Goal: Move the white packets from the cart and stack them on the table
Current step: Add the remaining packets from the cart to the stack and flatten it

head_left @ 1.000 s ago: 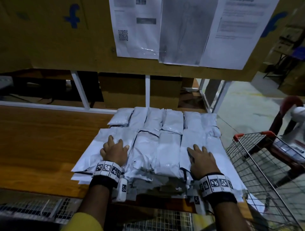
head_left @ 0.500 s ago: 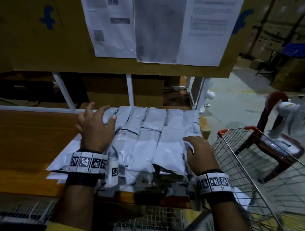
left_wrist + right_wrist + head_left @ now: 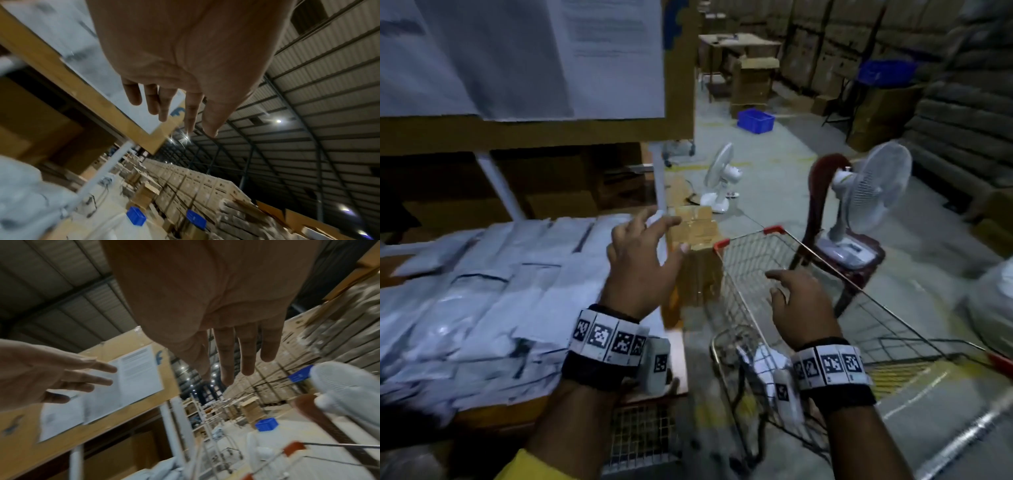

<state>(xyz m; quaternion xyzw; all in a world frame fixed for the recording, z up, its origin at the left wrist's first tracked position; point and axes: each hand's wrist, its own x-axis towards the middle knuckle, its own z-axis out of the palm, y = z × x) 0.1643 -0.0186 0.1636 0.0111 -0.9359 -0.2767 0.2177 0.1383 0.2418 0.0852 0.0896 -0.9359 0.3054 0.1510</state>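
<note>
Head view: the white packets [image 3: 493, 284] lie in overlapping rows, stacked on the wooden bench [image 3: 530, 409] at the left of the frame, reaching close to its right-hand end. The left hand [image 3: 643, 263] is raised above the right end of the packet stack, touching nothing; its grip is released, with fingers [image 3: 635, 222] spread and nearly straight. The right hand [image 3: 803, 306] is held over the wire cart [image 3: 756, 260], also free of contact; its grip is likewise released, fingers loosely extended and holding nothing. The cart stands just beside the bench's right end, red corner caps marking its far rim. Its basket is blurred, and only a pale shape near the right wrist shows there; whether that is a packet cannot be told. Both wrists carry bands of black-and-white markers.

A cardboard box [image 3: 697, 246] stands between bench end and cart. Printed sheets [image 3: 524, 54] hang on the board above the bench. On the floor beyond stands a small white fan [image 3: 719, 178]; a larger white fan [image 3: 866, 195] sits on a dark red chair [image 3: 835, 260] to the right of the cart. A blue crate [image 3: 755, 120] lies farther back.

Left wrist view: the left hand [image 3: 185, 53] shows an empty palm with straight fingers [image 3: 152, 100].

Right wrist view: the right hand [image 3: 216, 293] shows the same, above the cart [image 3: 292, 448] rim.
</note>
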